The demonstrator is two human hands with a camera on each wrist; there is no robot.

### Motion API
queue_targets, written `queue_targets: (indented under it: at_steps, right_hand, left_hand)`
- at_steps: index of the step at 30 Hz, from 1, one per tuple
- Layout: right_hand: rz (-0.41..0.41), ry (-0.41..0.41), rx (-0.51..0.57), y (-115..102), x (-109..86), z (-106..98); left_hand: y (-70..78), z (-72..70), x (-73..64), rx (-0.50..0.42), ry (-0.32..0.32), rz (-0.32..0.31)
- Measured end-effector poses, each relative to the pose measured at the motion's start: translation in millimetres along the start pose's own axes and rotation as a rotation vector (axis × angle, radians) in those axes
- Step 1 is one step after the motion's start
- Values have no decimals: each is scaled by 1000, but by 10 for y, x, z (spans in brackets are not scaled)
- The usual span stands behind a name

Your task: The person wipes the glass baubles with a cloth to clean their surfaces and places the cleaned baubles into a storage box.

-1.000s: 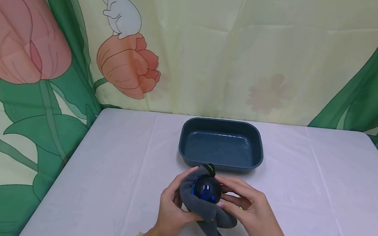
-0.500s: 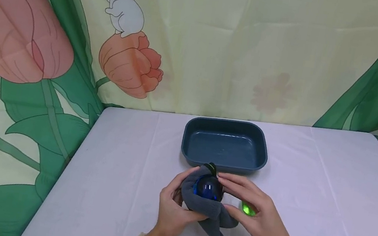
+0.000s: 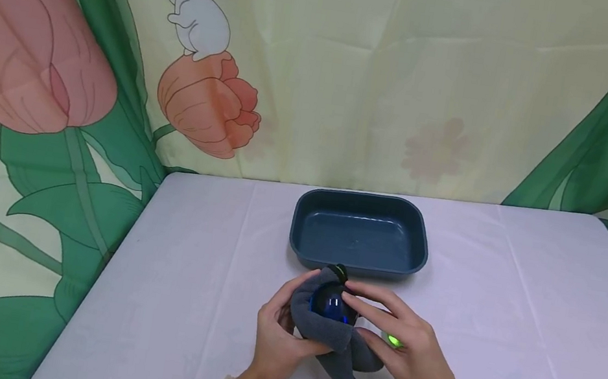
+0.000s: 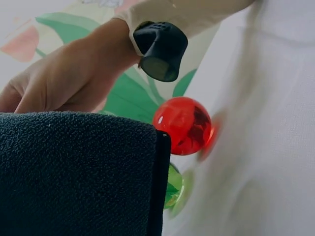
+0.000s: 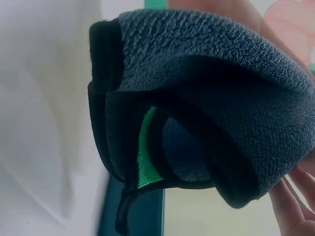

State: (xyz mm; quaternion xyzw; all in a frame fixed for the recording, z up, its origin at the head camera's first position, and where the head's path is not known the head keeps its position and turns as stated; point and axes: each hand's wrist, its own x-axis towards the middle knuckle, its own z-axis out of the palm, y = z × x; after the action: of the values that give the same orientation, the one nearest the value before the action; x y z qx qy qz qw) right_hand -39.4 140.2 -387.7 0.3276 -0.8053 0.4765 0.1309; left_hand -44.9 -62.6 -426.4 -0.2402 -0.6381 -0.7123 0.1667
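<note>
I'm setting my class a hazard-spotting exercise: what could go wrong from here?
The dark blue ball looks smooth and glossy, so it might slip out of the grey cloth under the right fingers.

The red ball and green ball rest loose on the table; a nudge could roll them away.

The cloth's hanging end might brush against a loose ball.

Cloth (image 3: 318,329) dark grey, black-edged; ball (image 3: 330,301) deep blue.

Two hands (image 3: 285,332) (image 3: 414,349), three balls (image 3: 330,301) (image 4: 182,125) (image 4: 173,188), one cloth (image 3: 325,333), one tray (image 3: 359,234)
</note>
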Motion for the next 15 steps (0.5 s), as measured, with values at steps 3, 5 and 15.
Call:
queue_targets:
  at_steps: [3,5,15]
  right_hand:
    - [0,10,-5,-4,0,-4]
    - [10,13,13,-5,2,-4]
    - [188,-29,479,64,7,-46]
  left_hand:
    - [-14,8,2,3,-3,-6]
    - [-23,8,-1,9,-5,1]
    - [-36,-4,-3,51,-48,49]
